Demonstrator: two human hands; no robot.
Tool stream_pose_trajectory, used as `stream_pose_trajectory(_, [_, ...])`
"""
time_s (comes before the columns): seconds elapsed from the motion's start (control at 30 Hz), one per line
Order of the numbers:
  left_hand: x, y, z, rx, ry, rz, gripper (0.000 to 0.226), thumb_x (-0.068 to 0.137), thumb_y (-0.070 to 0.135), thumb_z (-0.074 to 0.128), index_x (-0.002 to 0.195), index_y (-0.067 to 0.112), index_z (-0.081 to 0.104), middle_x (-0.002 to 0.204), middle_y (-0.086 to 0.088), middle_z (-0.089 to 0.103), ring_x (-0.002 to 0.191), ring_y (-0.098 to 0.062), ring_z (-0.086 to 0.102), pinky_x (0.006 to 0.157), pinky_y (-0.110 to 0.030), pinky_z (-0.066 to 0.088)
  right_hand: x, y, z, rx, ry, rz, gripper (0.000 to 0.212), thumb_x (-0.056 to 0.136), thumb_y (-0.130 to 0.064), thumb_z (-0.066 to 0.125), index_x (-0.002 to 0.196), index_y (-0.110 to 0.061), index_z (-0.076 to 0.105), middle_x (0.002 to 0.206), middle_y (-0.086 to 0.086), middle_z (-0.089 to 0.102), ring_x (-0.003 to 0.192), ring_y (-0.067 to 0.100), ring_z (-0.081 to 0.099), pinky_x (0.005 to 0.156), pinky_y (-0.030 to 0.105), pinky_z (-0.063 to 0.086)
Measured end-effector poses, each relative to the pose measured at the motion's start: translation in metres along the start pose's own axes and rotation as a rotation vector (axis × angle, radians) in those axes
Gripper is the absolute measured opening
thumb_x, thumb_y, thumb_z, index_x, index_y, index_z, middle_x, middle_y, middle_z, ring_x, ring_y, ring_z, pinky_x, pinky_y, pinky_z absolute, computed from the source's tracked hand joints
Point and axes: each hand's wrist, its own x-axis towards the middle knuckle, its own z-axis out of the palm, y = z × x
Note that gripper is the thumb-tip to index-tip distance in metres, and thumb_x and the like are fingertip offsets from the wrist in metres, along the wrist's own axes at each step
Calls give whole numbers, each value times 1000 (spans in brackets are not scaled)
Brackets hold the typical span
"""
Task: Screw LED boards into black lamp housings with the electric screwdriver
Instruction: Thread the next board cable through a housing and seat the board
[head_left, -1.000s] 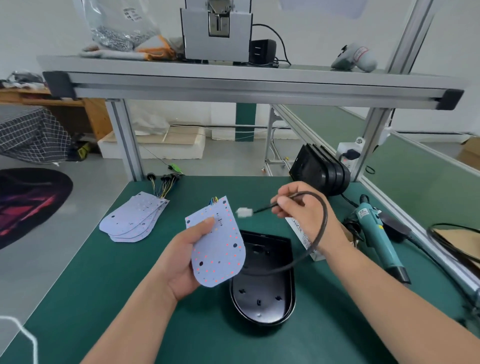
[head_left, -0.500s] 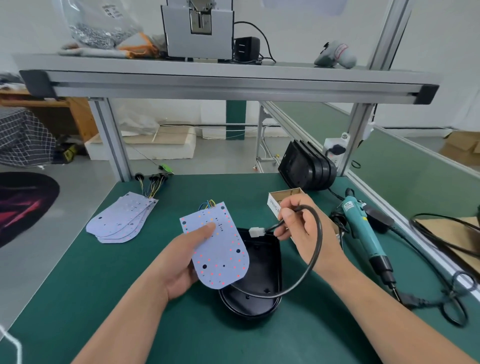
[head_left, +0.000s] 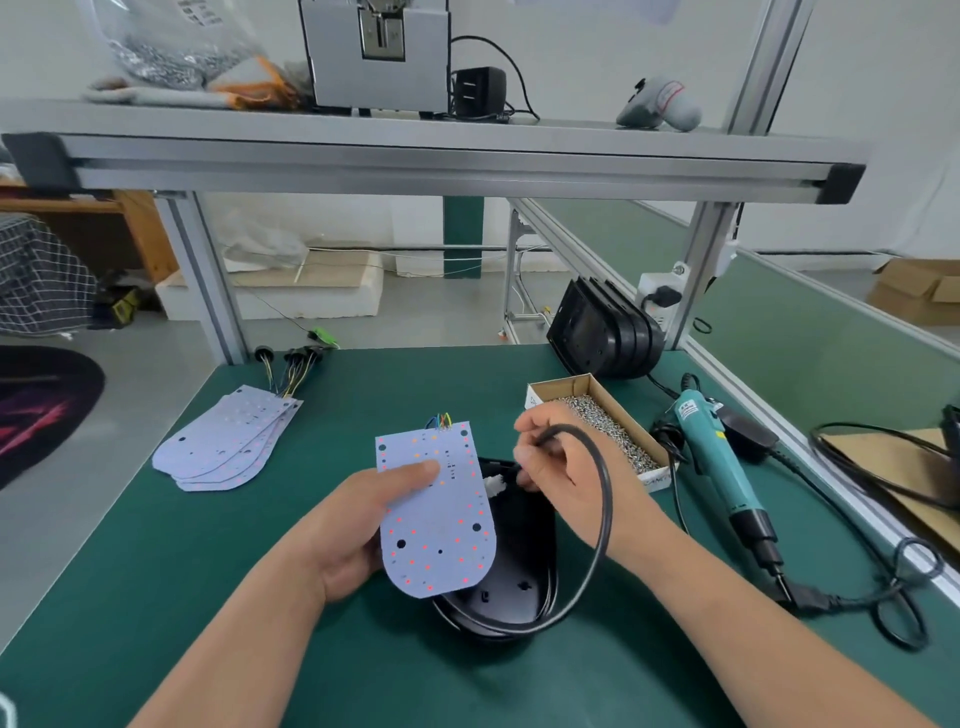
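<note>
My left hand grips a pale LED board, thumb on its face, tilted above the left side of a black lamp housing that lies open on the green mat. My right hand pinches the housing's black cable close to its white connector, which sits just right of the board's edge. The cable loops round from the housing's near end. A teal electric screwdriver lies on the mat to the right, untouched.
A cardboard box of screws stands behind my right hand. A stack of LED boards lies at the left, and several black housings lean at the back right. An aluminium shelf spans overhead. Cords trail at the right.
My right hand has brought the connector down and left, from well clear of the board to right beside its edge above the housing. The board stays in my left hand.
</note>
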Motion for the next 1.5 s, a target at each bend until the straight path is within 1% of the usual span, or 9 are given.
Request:
stream_pose_trajectory(0.13, [0, 1, 3, -39, 25, 6, 44, 88, 33, 72, 124, 8, 77, 125, -17, 76, 115, -36, 74, 110, -55, 51, 4, 1, 10, -101, -1, 16, 15, 99, -18, 65, 104, -32, 62, 98, -17, 69, 92, 12, 70, 83, 26, 55])
stream_pose_trajectory(0.47, [0, -6, 9, -335, -25, 10, 29, 83, 30, 76, 104, 12, 85, 119, -17, 78, 91, -36, 79, 69, -46, 63, 10, 7, 1, 167, 132, 194, 10, 87, -27, 68, 93, -24, 76, 98, -5, 79, 102, 12, 74, 99, 45, 57])
stream_pose_trajectory(0.57, [0, -7, 13, -333, -67, 36, 29, 84, 32, 76, 105, 12, 85, 114, -16, 78, 88, -35, 78, 70, -45, 63, 8, 10, -1, 318, 129, 191, 14, 92, -15, 69, 97, -18, 81, 111, -5, 79, 126, 6, 65, 112, 39, 50])
stream_pose_trajectory(0.7, [0, -11, 17, -278, -140, 50, 39, 88, 35, 76, 120, 13, 80, 118, -13, 76, 94, -32, 76, 78, -42, 62, 2, -3, 11, 409, 38, 211, 18, 87, -10, 71, 97, -20, 83, 111, 2, 80, 121, 14, 69, 106, 34, 52])
stream_pose_trajectory(0.9, [2, -15, 20, -207, -149, 39, 42, 78, 41, 80, 110, 13, 83, 107, -14, 77, 85, -32, 76, 70, -38, 61, -3, -8, 32, -40, 107, 7, 13, 90, -19, 70, 95, -31, 66, 106, -8, 61, 102, -3, 58, 88, 11, 42])
stream_pose_trajectory(1.1, [-1, -14, 24, -236, -194, 33, 54, 71, 43, 91, 115, 13, 81, 111, -12, 76, 90, -31, 76, 73, -38, 61, 7, 5, 30, -100, -27, 147, 31, 97, -36, 68, 124, -23, 59, 112, -12, 68, 104, 6, 65, 93, 35, 52])
stream_pose_trajectory(1.27, [-4, -13, 28, -191, -218, 60, 57, 82, 48, 80, 126, 12, 76, 119, -12, 75, 97, -29, 74, 77, -35, 60, 12, 4, 34, -134, -121, 107, 31, 95, -52, 52, 124, -60, 49, 118, -35, 67, 112, -7, 65, 93, 17, 49])
stream_pose_trajectory(1.4, [-4, -13, 27, -168, -237, 82, 57, 87, 49, 75, 129, 10, 75, 130, -14, 72, 109, -30, 72, 85, -36, 60, 11, 2, 32, -107, -158, 68, 39, 102, -42, 54, 141, -37, 52, 132, -23, 65, 126, 5, 63, 106, 43, 52])
stream_pose_trajectory(1.5, [-5, -14, 27, -182, -281, 89, 53, 86, 50, 77, 123, 13, 78, 123, -12, 75, 104, -27, 73, 86, -35, 60, 11, -1, 29, -156, -183, 40, 39, 103, -51, 52, 142, -44, 47, 128, -27, 65, 120, 4, 64, 100, 42, 53])
